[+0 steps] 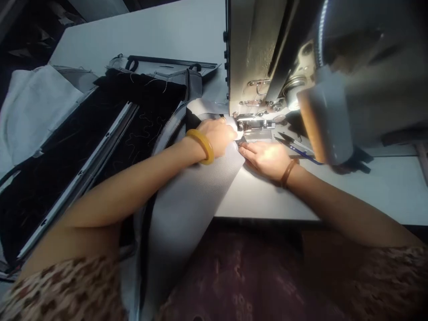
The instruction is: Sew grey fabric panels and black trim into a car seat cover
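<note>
Grey mesh fabric [200, 191] with dark edging runs from the sewing machine's presser foot [245, 125] down over the table's front edge. My left hand [219, 136], with a yellow bangle at the wrist, grips the fabric just left of the foot, its fingers curled. Close by on the right, my right hand [264, 157] pinches a small dark piece at the fabric's edge, in front of the needle plate [259, 135]. Both hands are near each other, under the machine's light.
Blue-handled scissors [299, 151] lie right of the needle plate. A lamp [326, 118] hangs over the right side, below the machine head [250, 53]. Black panels with grey strips [80, 174] and white cloth [36, 111] are piled on the left of the white table [160, 31].
</note>
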Action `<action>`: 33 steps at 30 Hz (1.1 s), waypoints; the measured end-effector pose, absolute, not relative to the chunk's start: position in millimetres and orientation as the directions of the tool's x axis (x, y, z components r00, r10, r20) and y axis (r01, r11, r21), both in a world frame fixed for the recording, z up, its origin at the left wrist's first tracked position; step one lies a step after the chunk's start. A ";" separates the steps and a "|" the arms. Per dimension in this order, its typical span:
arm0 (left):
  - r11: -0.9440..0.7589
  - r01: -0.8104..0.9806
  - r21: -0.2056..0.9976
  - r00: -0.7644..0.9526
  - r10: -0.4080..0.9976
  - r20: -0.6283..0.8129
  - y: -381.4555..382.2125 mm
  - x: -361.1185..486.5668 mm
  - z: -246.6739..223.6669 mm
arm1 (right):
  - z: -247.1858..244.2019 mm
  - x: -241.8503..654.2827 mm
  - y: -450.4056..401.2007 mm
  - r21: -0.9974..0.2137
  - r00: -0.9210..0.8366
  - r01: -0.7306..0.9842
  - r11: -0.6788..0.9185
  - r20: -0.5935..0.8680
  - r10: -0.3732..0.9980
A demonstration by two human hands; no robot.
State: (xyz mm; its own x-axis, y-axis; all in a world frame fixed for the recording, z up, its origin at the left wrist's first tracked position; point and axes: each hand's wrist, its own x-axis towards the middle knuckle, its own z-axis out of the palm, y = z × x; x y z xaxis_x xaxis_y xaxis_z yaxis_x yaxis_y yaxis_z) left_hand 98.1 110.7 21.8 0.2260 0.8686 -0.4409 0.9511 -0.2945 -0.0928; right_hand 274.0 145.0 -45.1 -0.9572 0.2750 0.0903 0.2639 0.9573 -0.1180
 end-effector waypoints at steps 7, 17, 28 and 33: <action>-0.166 0.980 -0.111 0.120 0.933 -0.338 97.6 112.0 3.9 | -29.9 272.3 139.9 -0.096 -0.951 0.309 0.946 -0.052 0.305; -0.204 0.976 0.081 0.218 0.942 -0.254 112.2 81.2 -5.9 | -25.4 268.7 147.0 -0.151 -0.943 0.331 0.931 -0.097 0.319; -0.413 0.902 -0.125 0.348 0.867 -0.358 106.1 99.5 -4.5 | -23.8 265.2 143.7 -0.171 -0.908 0.417 0.893 -0.113 0.403; -0.332 0.938 -0.096 0.258 0.858 -0.444 107.6 108.3 0.2 | -35.7 269.1 144.0 -0.051 -0.931 0.363 0.931 -0.061 0.360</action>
